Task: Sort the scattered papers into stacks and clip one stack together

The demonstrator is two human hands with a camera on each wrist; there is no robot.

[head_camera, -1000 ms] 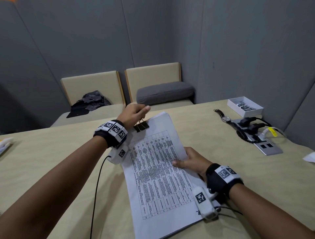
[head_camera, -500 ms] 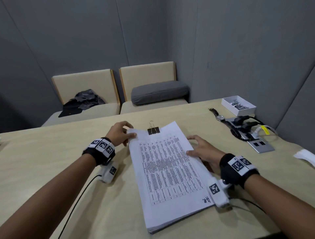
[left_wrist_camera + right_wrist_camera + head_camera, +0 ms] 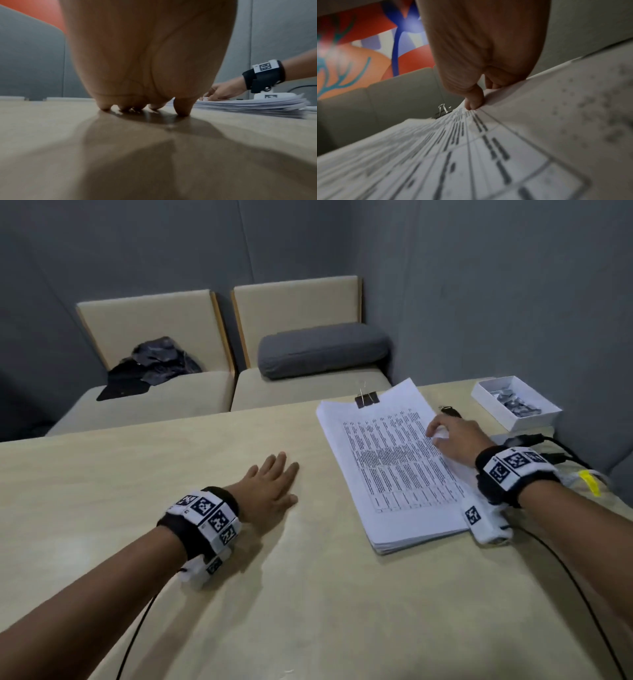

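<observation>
The printed paper stack (image 3: 394, 474) lies flat at the right of the table, held at its far edge by a black binder clip (image 3: 366, 399). My right hand (image 3: 442, 434) sits on the stack's right side, where thumb and finger pinch a curled-up edge of the top sheet. In the right wrist view the hand (image 3: 474, 100) nips that sheet (image 3: 505, 135), with the clip (image 3: 444, 109) beyond it. My left hand (image 3: 277, 481) lies flat on the bare table, left of the stack, holding nothing. The left wrist view shows its fingertips (image 3: 181, 111) touching the tabletop beside the stack (image 3: 257, 106).
A white box (image 3: 534, 419) of clips stands at the far right corner, with a wristwatch (image 3: 450, 411) and a cabled power socket (image 3: 527, 440) near my right wrist. Two beige chairs stand beyond the table's far edge, one with a grey cushion (image 3: 322, 349), one with dark clothing (image 3: 154, 368).
My left hand has let go of the stack's top corner and moved left to lie flat on the table. My right hand now pinches the top sheet's right edge.
</observation>
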